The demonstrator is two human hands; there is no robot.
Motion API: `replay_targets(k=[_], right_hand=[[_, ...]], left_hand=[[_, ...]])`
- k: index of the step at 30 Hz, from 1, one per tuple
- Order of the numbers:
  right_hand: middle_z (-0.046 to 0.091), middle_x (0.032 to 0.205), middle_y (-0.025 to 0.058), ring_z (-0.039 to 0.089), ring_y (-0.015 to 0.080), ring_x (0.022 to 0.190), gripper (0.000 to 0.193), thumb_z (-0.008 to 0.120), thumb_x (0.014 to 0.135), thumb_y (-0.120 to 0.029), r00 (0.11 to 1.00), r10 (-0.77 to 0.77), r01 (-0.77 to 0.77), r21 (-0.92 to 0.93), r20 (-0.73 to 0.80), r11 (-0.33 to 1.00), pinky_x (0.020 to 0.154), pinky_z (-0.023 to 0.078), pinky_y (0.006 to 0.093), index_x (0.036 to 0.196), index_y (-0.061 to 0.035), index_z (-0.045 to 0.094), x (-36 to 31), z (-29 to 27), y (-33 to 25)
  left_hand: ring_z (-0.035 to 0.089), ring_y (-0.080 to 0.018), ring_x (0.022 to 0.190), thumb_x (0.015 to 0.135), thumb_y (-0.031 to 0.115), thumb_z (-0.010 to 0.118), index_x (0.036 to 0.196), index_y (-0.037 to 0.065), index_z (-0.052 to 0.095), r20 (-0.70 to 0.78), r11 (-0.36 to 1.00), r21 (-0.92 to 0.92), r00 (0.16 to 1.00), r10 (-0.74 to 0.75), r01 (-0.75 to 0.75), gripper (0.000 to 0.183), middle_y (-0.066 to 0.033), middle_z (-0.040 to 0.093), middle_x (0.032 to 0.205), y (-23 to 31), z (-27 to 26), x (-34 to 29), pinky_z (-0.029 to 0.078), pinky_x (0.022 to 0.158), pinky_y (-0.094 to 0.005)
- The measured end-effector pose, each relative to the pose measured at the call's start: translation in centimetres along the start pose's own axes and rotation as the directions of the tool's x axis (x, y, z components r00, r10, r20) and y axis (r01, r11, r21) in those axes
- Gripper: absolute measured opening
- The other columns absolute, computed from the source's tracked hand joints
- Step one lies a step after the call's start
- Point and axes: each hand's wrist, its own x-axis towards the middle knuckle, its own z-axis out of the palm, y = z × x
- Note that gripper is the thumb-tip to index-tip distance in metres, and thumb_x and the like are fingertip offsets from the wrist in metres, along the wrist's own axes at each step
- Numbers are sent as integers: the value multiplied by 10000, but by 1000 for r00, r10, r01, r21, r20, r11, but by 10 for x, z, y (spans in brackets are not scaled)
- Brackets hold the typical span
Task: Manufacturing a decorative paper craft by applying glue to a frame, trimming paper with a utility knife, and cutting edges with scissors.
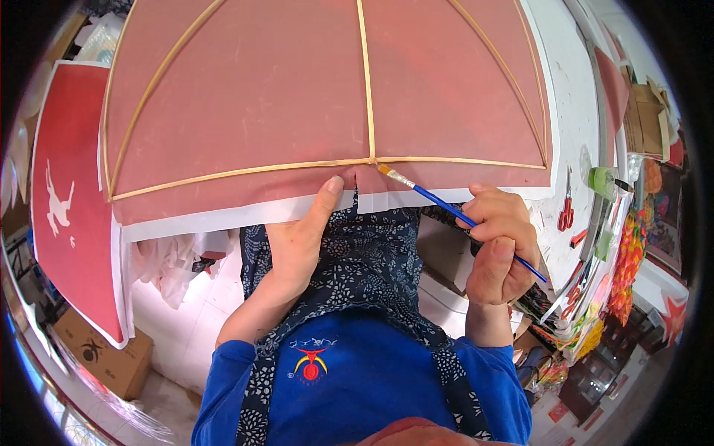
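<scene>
A large dull-red sheet (260,97) with a white border lies in front of me, with thin bamboo strips (367,82) along it: one upright, one crosswise and curved ones at the sides. My left hand (294,238) pinches its near edge, thumb on top and fingers hidden underneath. Beside that thumb, a slit (356,193) runs in from the edge. My right hand (502,241) grips a blue-handled paintbrush (439,201). The brush's bristles touch the sheet close to where the upright strip meets the crosswise one.
A brighter red sheet with a pale figure (56,193) hangs at the left, above a cardboard box (104,349). On the white table (569,97) at right lie red-handled scissors (567,212) and a green roll of tape (601,182). Another carton (647,123) stands farther right.
</scene>
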Motion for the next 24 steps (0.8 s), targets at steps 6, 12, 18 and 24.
replay_targets(k=[6,12,18,24], right_hand=[[646,817,151,616,291,752,187,509,922,-127,998,-23,24,-7,55,1000,844,510,487,835,-11,626,0,2,3],[655,825,156,620,274,793,209,505,926,-124,999,31,-26,110,-45,994,857,508,482,829,13,628,-3,0,6],[658,816,151,617,274,786,236,495,946,-136,992,109,-104,78,-57,992,856,506,477,841,27,628,-6,0,8],[659,815,154,618,263,788,245,486,953,-138,997,65,-63,45,-49,997,854,506,476,839,27,626,-7,1,9]], left_hand=[[620,-123,913,912,70,631,1089,-23,633,8,1000,-15,1000,-13,13,200,-79,675,1008,1,1,0,484,828,-264],[621,-135,926,907,68,640,1110,-23,617,-1,998,-43,999,-36,36,224,-86,670,1015,1,2,-1,485,853,-274],[564,-203,1136,898,-19,603,1300,31,451,10,996,-25,997,-82,82,432,-110,565,1220,-2,-2,-1,451,1000,-354],[581,-187,1081,900,-1,611,1262,15,482,12,998,-54,999,-42,42,385,-106,590,1175,-5,-2,-1,459,965,-335]])
